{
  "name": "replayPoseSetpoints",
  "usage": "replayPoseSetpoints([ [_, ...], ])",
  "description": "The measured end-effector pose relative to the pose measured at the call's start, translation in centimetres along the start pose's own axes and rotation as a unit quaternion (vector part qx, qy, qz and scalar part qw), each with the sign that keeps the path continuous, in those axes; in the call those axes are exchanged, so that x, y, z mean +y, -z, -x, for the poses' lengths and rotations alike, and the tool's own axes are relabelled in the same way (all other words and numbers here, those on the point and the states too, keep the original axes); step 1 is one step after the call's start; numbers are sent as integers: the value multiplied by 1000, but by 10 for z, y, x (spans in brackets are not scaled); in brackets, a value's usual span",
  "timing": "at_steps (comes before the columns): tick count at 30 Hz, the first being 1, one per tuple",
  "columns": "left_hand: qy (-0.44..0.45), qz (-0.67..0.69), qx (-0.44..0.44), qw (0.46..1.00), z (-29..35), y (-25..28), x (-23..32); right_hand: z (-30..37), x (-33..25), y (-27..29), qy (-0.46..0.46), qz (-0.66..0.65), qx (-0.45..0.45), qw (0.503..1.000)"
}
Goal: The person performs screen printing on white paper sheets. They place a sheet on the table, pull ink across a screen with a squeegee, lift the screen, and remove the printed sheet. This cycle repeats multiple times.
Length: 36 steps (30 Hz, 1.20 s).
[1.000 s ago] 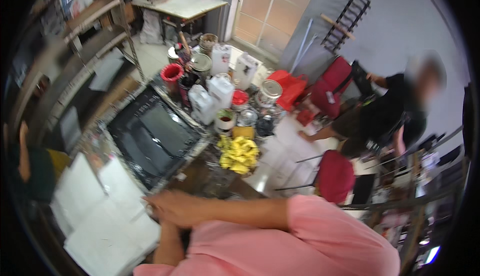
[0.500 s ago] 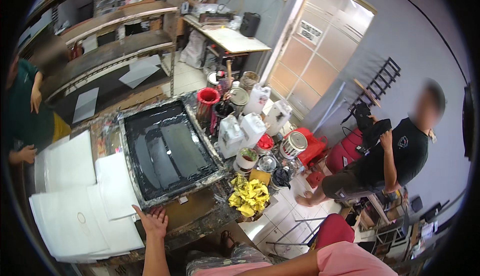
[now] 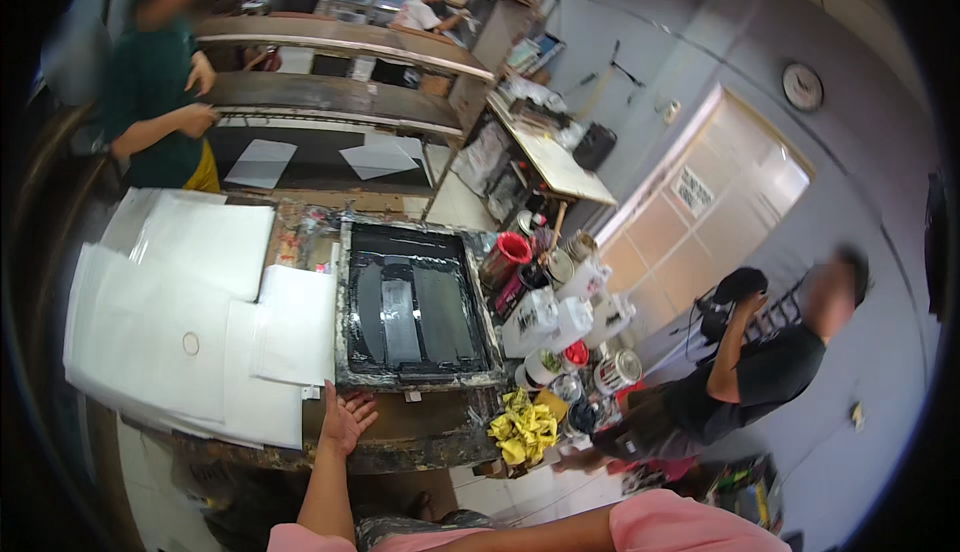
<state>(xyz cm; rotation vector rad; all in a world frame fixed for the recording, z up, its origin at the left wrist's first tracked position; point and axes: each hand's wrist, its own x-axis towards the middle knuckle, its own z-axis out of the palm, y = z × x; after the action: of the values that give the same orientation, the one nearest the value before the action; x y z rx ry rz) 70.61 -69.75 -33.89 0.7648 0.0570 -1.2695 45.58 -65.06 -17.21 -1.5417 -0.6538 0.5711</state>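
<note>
My left hand (image 3: 348, 420) is held palm up, its fingers spread and nothing in it. It is over the near table edge, just below the near left corner of a screen-printing frame (image 3: 425, 381). Black ink coats much of the frame's mesh, and a grey strip shows across its middle. A smaller pile of white sheets (image 3: 296, 327) is beside the frame, close to my thumb, with larger white sheets (image 3: 150, 302) overlapping farther left. My right forearm (image 3: 540, 532) crosses the lower edge from a pink sleeve; the right hand is out of the picture.
Right of the frame stand white jugs (image 3: 530, 324), a red-rimmed bucket (image 3: 513, 248), paint cans (image 3: 618, 370) and crumpled yellow paper (image 3: 523, 427). A person in green (image 3: 150, 102) is at the far left. Another in black (image 3: 770, 372) holds a dark object at right. Shelves (image 3: 340, 97) stand behind.
My view has swung up and to the right, so the table sits farther left and lower. My left hand stays open near the frame's corner. The person in black has raised the dark object.
</note>
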Motion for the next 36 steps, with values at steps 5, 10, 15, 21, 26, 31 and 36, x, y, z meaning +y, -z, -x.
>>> replayPoseSetpoints([
  [5, 7, 45, -37, 998, -7, 10, -6, -18, -54, 1, -215, -47, 23, 975],
  [10, -12, 46, -95, 994, 1, 19, -8, -37, -66, -5, -257, -65, -4, 964],
  [15, -10, 55, -95, 994, 2, 21, -8, -43, -62, -13, -268, -70, -32, 960],
  [21, -8, 48, -93, 994, 5, 15, -2, 0, -101, -22, -291, -66, -43, 954],
  [26, -25, 45, -101, 994, 5, 22, 0, 40, -126, -18, -292, -78, -60, 951],
  [31, -14, 30, -126, 991, 2, 23, -4, 17, -60, -43, -251, -96, -73, 960],
  [36, -51, 32, -150, 987, 11, 27, -7, 59, -76, -42, -267, -113, -79, 954],
])
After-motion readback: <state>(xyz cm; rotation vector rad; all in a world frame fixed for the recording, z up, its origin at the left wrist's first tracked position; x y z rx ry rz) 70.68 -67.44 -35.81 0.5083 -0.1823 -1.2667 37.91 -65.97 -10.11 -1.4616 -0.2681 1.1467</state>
